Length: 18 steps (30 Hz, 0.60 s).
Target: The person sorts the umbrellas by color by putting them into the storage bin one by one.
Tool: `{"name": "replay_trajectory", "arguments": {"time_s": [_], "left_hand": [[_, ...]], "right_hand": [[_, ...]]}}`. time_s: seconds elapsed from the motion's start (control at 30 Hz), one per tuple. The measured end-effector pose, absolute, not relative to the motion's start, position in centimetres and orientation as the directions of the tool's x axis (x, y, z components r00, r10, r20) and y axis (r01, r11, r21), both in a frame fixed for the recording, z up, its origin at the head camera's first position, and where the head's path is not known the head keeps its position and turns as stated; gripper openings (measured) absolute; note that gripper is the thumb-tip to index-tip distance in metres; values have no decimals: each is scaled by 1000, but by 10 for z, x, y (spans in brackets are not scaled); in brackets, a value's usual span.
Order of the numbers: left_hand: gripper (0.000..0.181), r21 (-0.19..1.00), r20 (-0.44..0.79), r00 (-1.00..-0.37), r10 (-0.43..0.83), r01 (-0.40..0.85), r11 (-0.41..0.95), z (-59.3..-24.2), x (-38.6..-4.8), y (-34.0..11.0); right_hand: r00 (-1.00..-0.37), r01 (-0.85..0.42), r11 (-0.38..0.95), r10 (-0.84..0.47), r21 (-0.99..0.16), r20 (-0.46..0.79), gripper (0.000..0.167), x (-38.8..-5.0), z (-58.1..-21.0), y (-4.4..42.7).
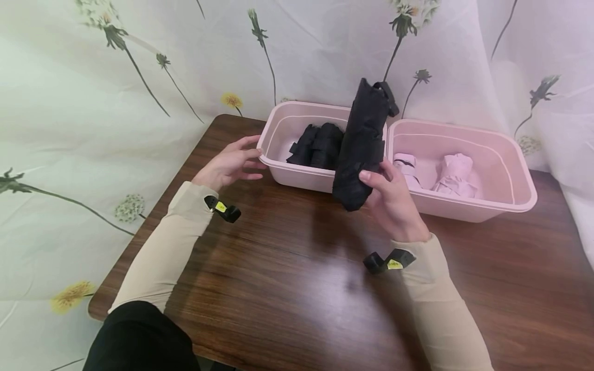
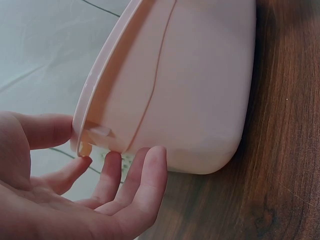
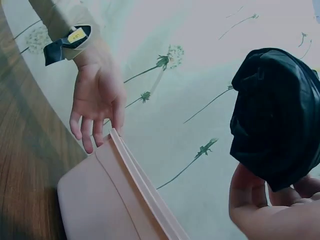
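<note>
A folded black umbrella (image 1: 364,139) with a wrist strap stands tilted in the air, gripped near its lower end by my right hand (image 1: 394,198). It hides part of the left pink bin's (image 1: 301,178) right side. At that bin's left end, my left hand (image 1: 232,165) pinches the rim between thumb and index finger, the other fingers loosely extended beside the outer wall. Folded black umbrellas (image 1: 327,144) lie inside this bin. In the right wrist view, the held umbrella (image 3: 275,115) shows its rounded end above the fingers.
A second pink bin (image 1: 487,208) stands against the first on the right, holding two pink folded bundles (image 1: 456,172). Both rest on a dark wooden table (image 1: 278,268). Behind hangs a white cloth (image 1: 315,51) printed with dandelions.
</note>
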<state>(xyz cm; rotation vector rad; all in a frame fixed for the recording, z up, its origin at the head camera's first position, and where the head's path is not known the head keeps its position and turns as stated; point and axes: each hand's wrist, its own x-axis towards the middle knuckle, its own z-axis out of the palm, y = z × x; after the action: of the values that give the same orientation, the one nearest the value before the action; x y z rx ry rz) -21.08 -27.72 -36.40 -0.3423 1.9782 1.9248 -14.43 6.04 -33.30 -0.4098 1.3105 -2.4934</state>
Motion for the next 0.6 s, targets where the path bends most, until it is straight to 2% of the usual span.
{"name": "replay_trajectory", "arguments": {"time_s": [0.23, 0.6], "left_hand": [[55, 911, -412, -908, 78, -410, 35, -364, -210, -277], [56, 912, -409, -908, 94, -409, 22, -364, -209, -277]], "right_hand": [[-917, 60, -601, -349, -797, 194, 42, -161, -331, 51], [-942, 136, -541, -331, -830, 62, 47, -185, -330, 36]]}}
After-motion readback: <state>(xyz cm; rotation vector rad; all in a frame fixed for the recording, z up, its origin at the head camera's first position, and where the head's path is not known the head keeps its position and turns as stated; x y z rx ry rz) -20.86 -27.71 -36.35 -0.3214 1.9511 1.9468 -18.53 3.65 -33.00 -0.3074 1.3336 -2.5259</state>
